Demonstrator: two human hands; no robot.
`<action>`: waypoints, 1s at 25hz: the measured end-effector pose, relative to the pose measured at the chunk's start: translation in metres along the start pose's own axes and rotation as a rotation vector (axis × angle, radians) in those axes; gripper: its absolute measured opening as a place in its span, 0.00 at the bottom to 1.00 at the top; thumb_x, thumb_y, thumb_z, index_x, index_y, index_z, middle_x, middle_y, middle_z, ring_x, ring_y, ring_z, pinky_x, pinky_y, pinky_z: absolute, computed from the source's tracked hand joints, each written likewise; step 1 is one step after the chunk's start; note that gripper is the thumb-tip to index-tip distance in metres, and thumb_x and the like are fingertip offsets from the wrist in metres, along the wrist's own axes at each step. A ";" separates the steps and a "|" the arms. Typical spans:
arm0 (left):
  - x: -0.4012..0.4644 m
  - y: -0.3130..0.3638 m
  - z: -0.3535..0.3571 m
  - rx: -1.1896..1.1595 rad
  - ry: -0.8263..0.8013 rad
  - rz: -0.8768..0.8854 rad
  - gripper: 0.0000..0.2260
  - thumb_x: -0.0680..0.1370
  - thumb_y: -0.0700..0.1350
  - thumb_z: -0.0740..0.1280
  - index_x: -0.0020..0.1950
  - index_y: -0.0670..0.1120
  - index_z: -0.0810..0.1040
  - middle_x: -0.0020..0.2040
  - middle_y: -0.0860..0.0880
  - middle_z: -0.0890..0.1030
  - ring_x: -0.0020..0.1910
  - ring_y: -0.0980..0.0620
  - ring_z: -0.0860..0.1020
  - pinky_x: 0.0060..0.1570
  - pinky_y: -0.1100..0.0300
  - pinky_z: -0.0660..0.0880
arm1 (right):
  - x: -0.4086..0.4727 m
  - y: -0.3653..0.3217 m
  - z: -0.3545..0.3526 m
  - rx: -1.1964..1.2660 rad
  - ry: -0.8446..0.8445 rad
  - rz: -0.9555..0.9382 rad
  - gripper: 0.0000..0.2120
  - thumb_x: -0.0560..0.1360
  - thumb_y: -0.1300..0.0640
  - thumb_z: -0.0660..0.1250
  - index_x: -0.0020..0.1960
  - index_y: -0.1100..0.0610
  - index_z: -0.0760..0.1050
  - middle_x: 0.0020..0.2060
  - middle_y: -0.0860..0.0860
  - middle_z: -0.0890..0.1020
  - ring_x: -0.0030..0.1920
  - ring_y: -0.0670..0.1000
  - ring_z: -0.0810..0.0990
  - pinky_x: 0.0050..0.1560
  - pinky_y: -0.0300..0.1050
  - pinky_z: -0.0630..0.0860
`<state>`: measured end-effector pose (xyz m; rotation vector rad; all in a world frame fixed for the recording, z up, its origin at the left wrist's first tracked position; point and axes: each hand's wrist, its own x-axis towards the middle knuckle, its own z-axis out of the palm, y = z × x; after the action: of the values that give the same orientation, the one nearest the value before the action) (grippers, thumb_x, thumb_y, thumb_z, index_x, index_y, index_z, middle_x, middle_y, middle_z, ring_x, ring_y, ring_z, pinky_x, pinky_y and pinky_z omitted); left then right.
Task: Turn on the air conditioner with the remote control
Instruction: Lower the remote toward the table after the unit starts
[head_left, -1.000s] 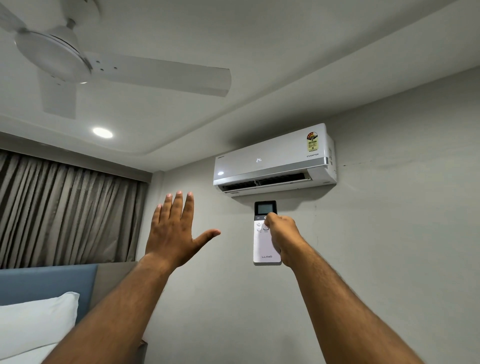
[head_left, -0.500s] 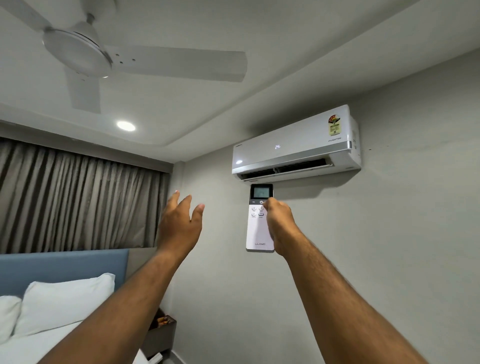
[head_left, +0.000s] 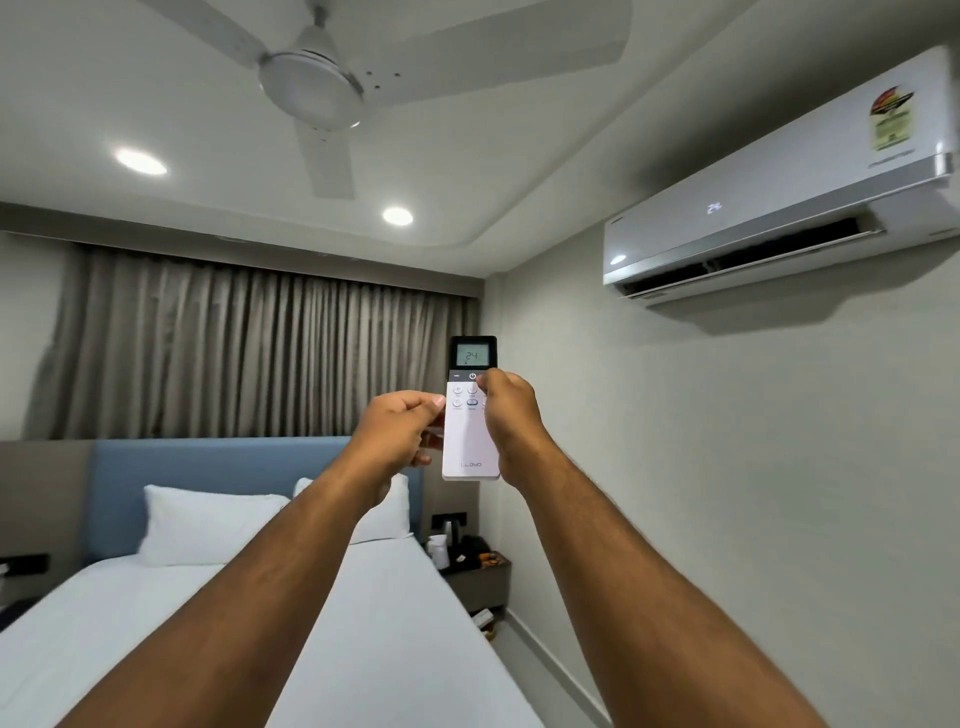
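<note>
Two hands on one remote control (head_left: 470, 436) right now, both arms stretched out ahead and raised above the bed (head_left: 363, 623). The right hand (head_left: 506, 415) wraps the right edge of the white remote, fingers curled round behind it, the thumb up on the top right of the button rows, just beside the power button. The left hand (head_left: 402, 428) comes in from the other side, its fingers folded together and pinching the remote's left edge, thumb tip touching the casing by the lower button row. The remote stands upright, screen end on top, and that little screen reads 24.

Up high on the right wall, the air conditioner (head_left: 779, 208) hangs well apart from the remote, above and to its right. A faint lit 24 glows on its front panel, and the flap along the bottom stands open, showing a dark slot. A coloured rating sticker sits near its right end.

Overhead, a white ceiling fan (head_left: 311, 83) with its blades soft and blurred; I cannot tell whether it turns. Two round ceiling lights (head_left: 397, 215) glow. Grey curtains (head_left: 249, 353) are drawn across the far wall behind the remote. Below them, a blue headboard (head_left: 208, 467) and white pillows (head_left: 208, 522) on the white bed. In the corner, between bed and right wall, a bedside table (head_left: 478, 577) carries a kettle, a white cup and some small dark items too small to make out.
</note>
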<state>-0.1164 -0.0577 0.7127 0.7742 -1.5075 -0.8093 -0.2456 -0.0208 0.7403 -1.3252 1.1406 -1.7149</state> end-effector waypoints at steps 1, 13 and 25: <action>-0.003 -0.001 -0.008 -0.016 -0.004 -0.023 0.11 0.81 0.50 0.63 0.48 0.48 0.84 0.40 0.50 0.86 0.33 0.55 0.82 0.32 0.60 0.75 | -0.001 0.003 0.008 0.012 -0.016 0.000 0.09 0.79 0.56 0.56 0.43 0.53 0.72 0.33 0.51 0.80 0.29 0.50 0.76 0.31 0.39 0.70; -0.025 -0.031 -0.086 0.098 0.216 -0.142 0.05 0.79 0.46 0.67 0.49 0.46 0.82 0.41 0.48 0.87 0.37 0.50 0.85 0.30 0.58 0.79 | 0.004 0.064 0.080 -0.034 -0.186 0.019 0.12 0.80 0.57 0.57 0.45 0.55 0.78 0.40 0.52 0.85 0.38 0.51 0.81 0.33 0.41 0.72; -0.138 -0.219 -0.104 0.120 0.321 -0.642 0.05 0.79 0.40 0.66 0.51 0.46 0.81 0.46 0.49 0.86 0.34 0.55 0.84 0.27 0.62 0.78 | -0.062 0.284 0.089 -0.163 -0.378 0.374 0.13 0.81 0.63 0.60 0.57 0.56 0.83 0.54 0.56 0.86 0.49 0.57 0.85 0.44 0.48 0.81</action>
<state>0.0033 -0.0646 0.4605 1.4442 -1.0257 -1.0050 -0.1431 -0.0953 0.4636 -1.3585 1.2273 -1.0706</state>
